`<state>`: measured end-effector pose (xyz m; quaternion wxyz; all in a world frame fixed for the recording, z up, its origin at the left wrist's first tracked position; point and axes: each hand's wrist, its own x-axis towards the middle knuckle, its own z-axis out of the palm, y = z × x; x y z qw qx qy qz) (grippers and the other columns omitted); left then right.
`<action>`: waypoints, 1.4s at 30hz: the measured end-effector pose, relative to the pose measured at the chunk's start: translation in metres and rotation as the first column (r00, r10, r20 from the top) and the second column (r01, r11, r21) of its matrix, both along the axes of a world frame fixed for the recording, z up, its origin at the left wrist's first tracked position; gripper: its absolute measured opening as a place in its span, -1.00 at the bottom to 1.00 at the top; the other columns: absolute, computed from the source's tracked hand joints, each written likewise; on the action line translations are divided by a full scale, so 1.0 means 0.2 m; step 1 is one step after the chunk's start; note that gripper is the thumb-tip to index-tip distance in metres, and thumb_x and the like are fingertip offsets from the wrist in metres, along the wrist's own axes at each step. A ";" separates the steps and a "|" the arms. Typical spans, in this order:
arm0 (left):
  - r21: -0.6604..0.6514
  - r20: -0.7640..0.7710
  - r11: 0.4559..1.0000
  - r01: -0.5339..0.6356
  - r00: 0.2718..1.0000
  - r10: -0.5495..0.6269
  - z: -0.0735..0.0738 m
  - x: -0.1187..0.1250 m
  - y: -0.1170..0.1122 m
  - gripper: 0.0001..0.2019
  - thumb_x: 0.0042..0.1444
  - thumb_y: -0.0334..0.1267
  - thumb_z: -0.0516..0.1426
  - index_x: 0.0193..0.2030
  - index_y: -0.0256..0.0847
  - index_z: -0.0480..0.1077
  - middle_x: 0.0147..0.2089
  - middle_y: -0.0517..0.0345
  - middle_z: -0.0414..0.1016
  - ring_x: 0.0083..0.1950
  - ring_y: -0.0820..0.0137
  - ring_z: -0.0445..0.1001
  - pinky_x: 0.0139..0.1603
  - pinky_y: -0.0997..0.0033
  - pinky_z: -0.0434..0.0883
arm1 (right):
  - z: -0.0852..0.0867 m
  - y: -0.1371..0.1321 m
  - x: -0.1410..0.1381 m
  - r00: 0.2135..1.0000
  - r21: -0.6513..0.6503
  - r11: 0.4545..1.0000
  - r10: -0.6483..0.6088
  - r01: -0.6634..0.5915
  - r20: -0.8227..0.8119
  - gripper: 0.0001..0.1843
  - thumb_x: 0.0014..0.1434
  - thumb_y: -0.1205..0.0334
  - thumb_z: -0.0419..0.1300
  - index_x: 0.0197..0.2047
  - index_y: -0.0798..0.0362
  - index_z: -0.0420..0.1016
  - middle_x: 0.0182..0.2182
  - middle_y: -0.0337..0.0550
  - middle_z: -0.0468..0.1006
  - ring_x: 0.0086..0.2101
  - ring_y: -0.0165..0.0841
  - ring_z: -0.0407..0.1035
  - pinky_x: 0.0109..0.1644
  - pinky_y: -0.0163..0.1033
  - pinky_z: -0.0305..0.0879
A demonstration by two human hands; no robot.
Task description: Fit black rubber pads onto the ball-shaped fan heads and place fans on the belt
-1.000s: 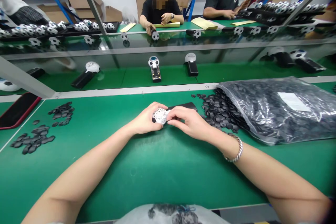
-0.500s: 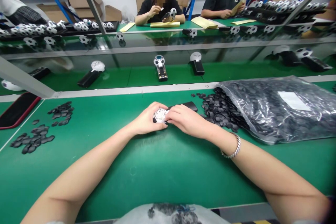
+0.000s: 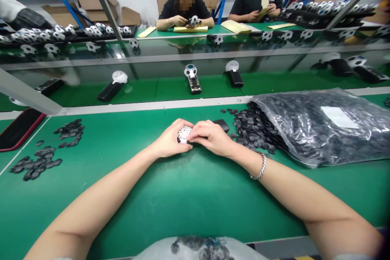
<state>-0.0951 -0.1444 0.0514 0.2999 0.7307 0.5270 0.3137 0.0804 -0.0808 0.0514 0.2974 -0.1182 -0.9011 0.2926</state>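
Right fingers farther left, against ball

Left hand curled; right hand angled inward.

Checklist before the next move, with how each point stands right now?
1. Left hand around the white ball-shaped part: ok, thumb and fingers at its sides.
2. Right hand at that part: ok, fingers at its right side.
3. Small piece pinched in the right hand: cannot tell, the fingers hide it.
4. Loose black pieces nearby: ok, heaped right of the hands, beside the plastic bag.
5. Phone away from both hands: ok, at the left edge.
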 end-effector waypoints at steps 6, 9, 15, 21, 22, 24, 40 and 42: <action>-0.001 0.000 1.000 0.018 1.000 -0.018 0.02 0.00 -0.01 -0.61 -0.10 -0.31 0.17 -0.07 -0.18 0.27 -0.07 0.12 0.31 -0.01 0.31 0.31 0.06 0.29 0.24 | 0.01 0.00 0.00 0.998 -0.048 0.998 -0.034 0.036 0.048 -0.89 0.09 0.46 0.25 -0.37 0.07 0.44 -0.41 -0.28 0.46 -0.32 -0.40 0.33 -0.21 -0.28 0.09; -0.021 0.013 0.999 0.028 1.000 -0.027 0.03 0.00 -0.01 -0.61 -0.08 -0.32 0.15 -0.05 -0.17 0.26 -0.06 0.11 0.30 -0.01 0.30 0.30 0.06 0.27 0.25 | 0.01 0.00 0.00 0.996 -0.052 0.997 -0.056 0.060 0.070 -0.88 0.06 0.45 0.27 -0.37 0.08 0.42 -0.41 -0.29 0.44 -0.34 -0.41 0.32 -0.21 -0.29 0.08; 0.032 0.026 0.999 -0.004 1.000 0.003 0.02 0.03 -0.02 -0.67 -0.11 -0.37 0.12 -0.12 -0.17 0.30 -0.10 0.10 0.32 -0.02 0.28 0.30 0.06 0.22 0.24 | -0.01 0.00 -0.01 0.993 -0.025 0.997 -0.074 0.076 0.087 -0.87 0.12 0.36 0.24 -0.39 0.09 0.34 -0.46 -0.32 0.39 -0.41 -0.44 0.29 -0.24 -0.29 0.09; -0.393 0.436 0.912 -0.120 0.849 0.299 0.00 0.00 0.02 -0.55 -0.32 -0.39 0.21 -0.16 -0.24 0.32 -0.28 0.16 0.38 -0.29 0.40 0.36 -0.27 0.39 0.32 | 0.02 0.08 0.06 0.971 0.252 0.961 -0.164 0.118 0.172 -0.55 0.02 0.08 0.33 -0.12 0.10 0.27 -0.16 -0.05 0.39 -0.18 -0.20 0.26 -0.14 -0.14 0.14; -0.469 0.501 0.877 -0.107 0.786 0.364 0.01 -0.01 0.03 -0.54 -0.34 -0.40 0.21 -0.17 -0.26 0.32 -0.30 0.17 0.38 -0.34 0.43 0.36 -0.33 0.43 0.31 | 0.02 0.10 0.08 0.957 0.348 0.930 -0.200 0.118 0.211 -0.49 0.00 0.08 0.34 -0.08 0.11 0.26 -0.11 -0.02 0.37 -0.15 -0.16 0.25 -0.11 -0.10 0.13; -0.529 0.557 0.843 -0.097 0.710 0.431 0.02 -0.03 0.05 -0.55 -0.37 -0.40 0.23 -0.20 -0.28 0.33 -0.32 0.17 0.39 -0.37 0.46 0.35 -0.36 0.46 0.29 | 0.02 0.13 0.09 0.920 0.508 0.855 -0.276 0.102 0.279 -0.50 0.02 0.17 0.33 -0.03 0.14 0.26 -0.10 0.01 0.37 -0.15 -0.12 0.24 -0.11 -0.06 0.12; -0.447 0.606 0.883 -0.143 0.678 0.416 0.04 -0.19 0.08 -0.56 -0.33 -0.42 0.23 -0.21 -0.22 0.26 -0.20 0.16 0.37 -0.31 0.48 0.36 -0.32 0.46 0.31 | -0.01 0.29 -0.06 0.933 0.735 0.673 -0.204 -0.086 0.295 -0.67 0.28 0.14 0.02 -0.01 0.19 0.32 -0.18 0.08 0.43 -0.23 -0.13 0.29 -0.22 -0.09 0.13; -0.374 0.605 0.910 -0.178 0.698 0.385 0.01 -0.20 0.07 -0.54 -0.32 -0.41 0.24 -0.20 -0.20 0.24 -0.18 0.18 0.35 -0.28 0.47 0.36 -0.29 0.46 0.31 | -0.02 0.30 -0.08 0.935 0.768 0.635 -0.213 -0.088 0.283 -0.72 0.30 0.24 -0.03 -0.01 0.20 0.33 -0.17 0.09 0.43 -0.24 -0.13 0.29 -0.22 -0.09 0.12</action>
